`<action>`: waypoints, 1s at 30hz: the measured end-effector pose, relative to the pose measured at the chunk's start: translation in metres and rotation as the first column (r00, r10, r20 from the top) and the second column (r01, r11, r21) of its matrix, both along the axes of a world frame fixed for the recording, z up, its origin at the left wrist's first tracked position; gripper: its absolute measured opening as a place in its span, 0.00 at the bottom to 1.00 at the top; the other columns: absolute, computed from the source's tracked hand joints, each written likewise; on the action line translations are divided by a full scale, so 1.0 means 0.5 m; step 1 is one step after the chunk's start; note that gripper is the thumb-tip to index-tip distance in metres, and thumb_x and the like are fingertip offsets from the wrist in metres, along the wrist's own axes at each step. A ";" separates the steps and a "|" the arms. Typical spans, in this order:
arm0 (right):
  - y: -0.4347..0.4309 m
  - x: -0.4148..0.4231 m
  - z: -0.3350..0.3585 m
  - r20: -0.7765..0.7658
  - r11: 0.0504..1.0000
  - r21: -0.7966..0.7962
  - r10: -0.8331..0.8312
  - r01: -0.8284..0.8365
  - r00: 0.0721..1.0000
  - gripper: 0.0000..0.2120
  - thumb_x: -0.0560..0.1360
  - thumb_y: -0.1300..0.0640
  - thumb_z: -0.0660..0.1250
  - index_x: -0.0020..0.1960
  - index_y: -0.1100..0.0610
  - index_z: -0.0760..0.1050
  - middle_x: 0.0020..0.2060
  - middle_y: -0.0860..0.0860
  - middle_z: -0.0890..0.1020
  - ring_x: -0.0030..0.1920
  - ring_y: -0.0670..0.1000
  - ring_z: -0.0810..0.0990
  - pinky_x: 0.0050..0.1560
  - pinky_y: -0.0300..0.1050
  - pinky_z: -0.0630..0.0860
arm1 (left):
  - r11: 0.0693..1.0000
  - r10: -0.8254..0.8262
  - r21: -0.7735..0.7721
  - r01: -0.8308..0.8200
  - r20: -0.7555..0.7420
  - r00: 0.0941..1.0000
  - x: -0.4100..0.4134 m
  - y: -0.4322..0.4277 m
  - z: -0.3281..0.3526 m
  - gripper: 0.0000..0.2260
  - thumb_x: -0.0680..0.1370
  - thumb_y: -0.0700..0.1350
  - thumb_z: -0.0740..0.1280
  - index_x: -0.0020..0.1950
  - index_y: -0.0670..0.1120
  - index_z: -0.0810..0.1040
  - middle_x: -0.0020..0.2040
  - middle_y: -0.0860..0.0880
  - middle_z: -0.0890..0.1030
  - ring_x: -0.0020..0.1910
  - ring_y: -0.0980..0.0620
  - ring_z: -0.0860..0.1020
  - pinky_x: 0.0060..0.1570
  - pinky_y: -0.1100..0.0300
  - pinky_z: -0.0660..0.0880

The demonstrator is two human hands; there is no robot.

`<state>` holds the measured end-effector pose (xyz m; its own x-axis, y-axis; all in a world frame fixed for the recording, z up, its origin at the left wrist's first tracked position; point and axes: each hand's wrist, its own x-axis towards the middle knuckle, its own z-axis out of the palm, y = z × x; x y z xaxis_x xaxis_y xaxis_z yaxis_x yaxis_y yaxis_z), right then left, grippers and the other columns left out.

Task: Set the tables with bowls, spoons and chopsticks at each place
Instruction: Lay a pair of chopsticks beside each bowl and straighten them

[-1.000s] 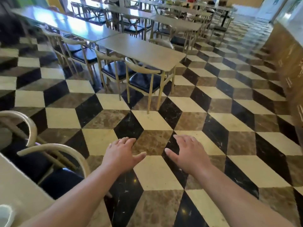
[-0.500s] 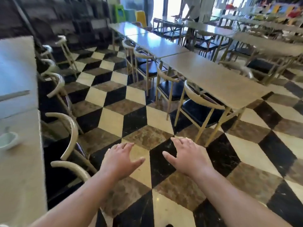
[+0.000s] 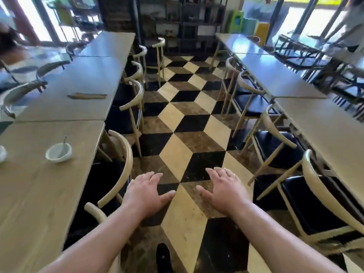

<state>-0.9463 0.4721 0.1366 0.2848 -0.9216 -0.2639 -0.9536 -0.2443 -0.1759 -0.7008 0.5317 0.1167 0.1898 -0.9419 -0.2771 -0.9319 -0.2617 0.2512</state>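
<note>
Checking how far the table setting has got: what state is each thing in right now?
left hand, open, palm down, holding nothing
right hand, open, palm down, holding nothing
white bowl, upright on the near left table
spoon, resting in the white bowl, handle up
chopsticks, lying flat on the farther left table
second bowl, cut off at the left edge, state unclear

There are two hands: a left hand [image 3: 144, 191] and a right hand [image 3: 224, 191]. Two bowls sit near the far edge of the near table [image 3: 29, 194]: one whole bowl [image 3: 58, 154] and one cut-off bowl [image 3: 2, 154]. There is one spoon [image 3: 63, 144]. There is one bunch of chopsticks [image 3: 86, 95], too blurry to count.
</note>
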 end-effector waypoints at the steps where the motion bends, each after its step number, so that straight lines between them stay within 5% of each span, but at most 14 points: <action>1: -0.051 0.024 -0.002 -0.010 1.000 0.006 0.018 -0.018 1.000 0.41 0.80 0.26 0.53 0.86 0.45 0.53 0.85 0.51 0.61 0.86 0.57 0.55 0.85 0.59 0.55 | 1.000 0.020 -0.002 -0.020 -0.011 1.000 0.021 -0.043 -0.006 0.42 0.77 0.77 0.57 0.85 0.57 0.58 0.86 0.51 0.61 0.85 0.48 0.58 0.83 0.45 0.58; 13: -0.572 0.246 0.060 0.041 0.997 0.015 0.077 -0.078 0.996 0.40 0.80 0.26 0.55 0.86 0.43 0.54 0.85 0.48 0.61 0.86 0.55 0.55 0.85 0.58 0.54 | 0.991 0.134 -0.018 -0.134 -0.026 0.991 0.276 -0.503 0.038 0.42 0.77 0.77 0.57 0.85 0.56 0.59 0.85 0.51 0.62 0.85 0.47 0.58 0.82 0.45 0.59; 20: -0.838 0.368 0.045 0.067 0.977 -0.031 0.213 -0.211 0.975 0.39 0.80 0.27 0.56 0.85 0.44 0.57 0.84 0.48 0.62 0.85 0.54 0.56 0.85 0.58 0.55 | 0.973 0.229 -0.019 -0.228 0.022 0.973 0.384 -0.716 0.039 0.42 0.76 0.77 0.57 0.85 0.57 0.59 0.86 0.52 0.61 0.85 0.47 0.58 0.81 0.44 0.60; 24: -1.043 0.455 0.015 0.123 0.950 -0.067 0.310 -0.303 0.943 0.39 0.80 0.26 0.55 0.84 0.45 0.59 0.83 0.48 0.66 0.84 0.54 0.59 0.84 0.57 0.58 | 0.936 0.353 -0.007 -0.353 0.039 0.935 0.445 -0.859 0.015 0.48 0.71 0.82 0.48 0.85 0.57 0.59 0.85 0.50 0.62 0.84 0.46 0.59 0.81 0.46 0.60; 28: -1.218 0.545 0.027 0.130 0.909 -0.041 0.416 -0.414 0.900 0.39 0.80 0.26 0.55 0.85 0.45 0.59 0.83 0.49 0.65 0.85 0.55 0.58 0.84 0.58 0.58 | 0.894 0.446 0.012 -0.447 0.069 0.893 0.499 -0.971 0.033 0.42 0.76 0.78 0.54 0.85 0.57 0.60 0.85 0.50 0.62 0.84 0.47 0.59 0.81 0.48 0.60; 30: -1.295 0.601 0.043 0.117 0.879 -0.042 0.476 -0.474 0.872 0.39 0.80 0.26 0.55 0.85 0.45 0.58 0.84 0.50 0.64 0.85 0.56 0.58 0.84 0.58 0.58 | 0.864 0.502 0.004 -0.504 0.081 0.861 0.532 -1.021 0.047 0.47 0.72 0.82 0.48 0.85 0.56 0.60 0.84 0.51 0.64 0.83 0.47 0.61 0.80 0.46 0.62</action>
<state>-0.6457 -0.1757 0.1580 0.7176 -0.6702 -0.1897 -0.6940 -0.6651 -0.2755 -0.4351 0.0211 0.1402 0.6573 -0.7059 -0.2641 -0.6875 -0.7051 0.1736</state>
